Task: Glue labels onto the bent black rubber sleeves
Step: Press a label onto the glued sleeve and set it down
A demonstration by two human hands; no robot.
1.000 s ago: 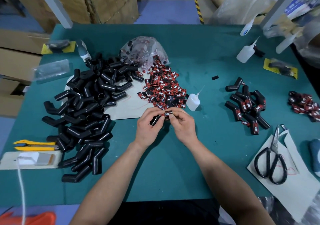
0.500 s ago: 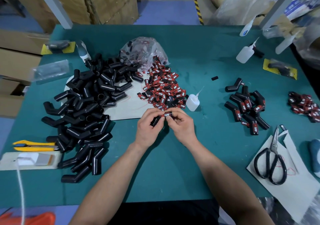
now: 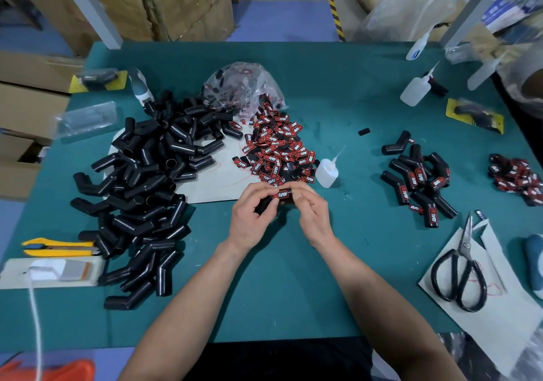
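Both hands meet over the middle of the green table [image 3: 293, 278]. My left hand [image 3: 252, 219] grips a bent black rubber sleeve [image 3: 263, 206], mostly hidden by the fingers. A red and black TAPER label [image 3: 282, 194] lies on the sleeve's top, pinched at its right end by my right hand [image 3: 313, 216]. A big heap of unlabelled black sleeves [image 3: 141, 181] lies at the left. Loose labels [image 3: 276, 151] spill from a clear bag [image 3: 244, 87] just beyond my hands. A small glue bottle [image 3: 326, 172] stands right of them. Labelled sleeves [image 3: 420, 181] lie in a small pile at the right.
Black scissors [image 3: 459, 275] lie on white paper at the right, with a second small label pile [image 3: 517, 178] beyond. Two more glue bottles [image 3: 415, 90] stand at the back right. A yellow utility knife [image 3: 55, 247] and a white block with a cable sit at the left edge.
Both hands have stayed in place over the table's middle, with only small finger movement on the label and sleeve.
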